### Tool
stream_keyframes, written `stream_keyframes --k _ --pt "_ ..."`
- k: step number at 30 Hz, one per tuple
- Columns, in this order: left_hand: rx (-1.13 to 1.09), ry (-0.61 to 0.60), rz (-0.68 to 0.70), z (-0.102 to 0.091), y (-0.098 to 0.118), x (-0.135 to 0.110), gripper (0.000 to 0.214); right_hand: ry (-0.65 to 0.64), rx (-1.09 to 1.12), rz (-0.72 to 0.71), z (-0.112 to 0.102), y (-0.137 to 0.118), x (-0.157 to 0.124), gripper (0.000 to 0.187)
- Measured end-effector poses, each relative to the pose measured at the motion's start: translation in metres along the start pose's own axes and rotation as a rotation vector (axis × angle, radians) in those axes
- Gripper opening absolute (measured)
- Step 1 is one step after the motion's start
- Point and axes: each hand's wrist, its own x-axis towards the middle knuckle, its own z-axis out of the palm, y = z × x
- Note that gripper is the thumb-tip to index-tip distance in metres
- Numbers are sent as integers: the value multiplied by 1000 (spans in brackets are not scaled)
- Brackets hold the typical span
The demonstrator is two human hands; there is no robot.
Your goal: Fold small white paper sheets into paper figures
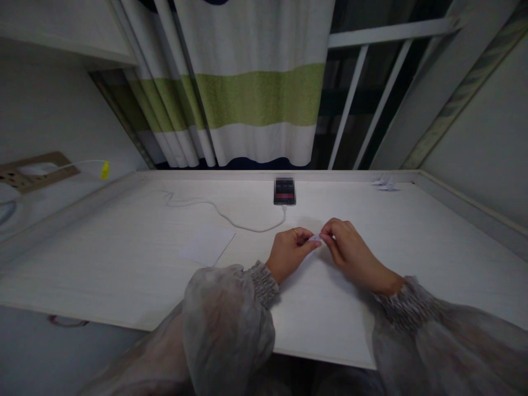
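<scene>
Both of my hands meet over the middle of the white desk (124,264). My left hand (289,252) and my right hand (348,248) each pinch one end of a small folded piece of white paper (315,238) held between them, just above the desk top. The fingers of both hands are curled closed on it. A ring shows on my left hand. Loose grey sleeves cover both wrists.
A flat white sheet of paper (207,245) lies left of my hands. A white cable (231,218) runs across the desk to a small dark device (284,191) at the back. Small folded paper pieces (384,183) sit at the back right corner. A striped curtain (256,99) hangs behind.
</scene>
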Motion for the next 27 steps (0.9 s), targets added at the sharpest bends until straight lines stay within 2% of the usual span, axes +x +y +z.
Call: stream_keyframes --k 2,5,11,14,16,20,27 --pt "-15 -10 -14 0 -2 1 22 -16 14 32 1 0 0 12" --pt "-125 -36 -50 0 -4 2 22 -25 149 133 1 1 0 13" --pt "-409 -52 -193 0 -1 3 26 47 444 251 -4 8 -1 20" --pt "-456 -62 -218 -1 2 3 28 -41 475 268 -4 7 -1 21" --pt "-466 -69 -224 -1 3 2 28 -75 464 248 -4 5 -1 18" --pt "-498 -78 -252 -1 4 2 30 -7 371 150 -4 3 -1 12" --pt "-488 -77 -250 -1 4 2 32 64 167 -28 -6 5 -3 12"
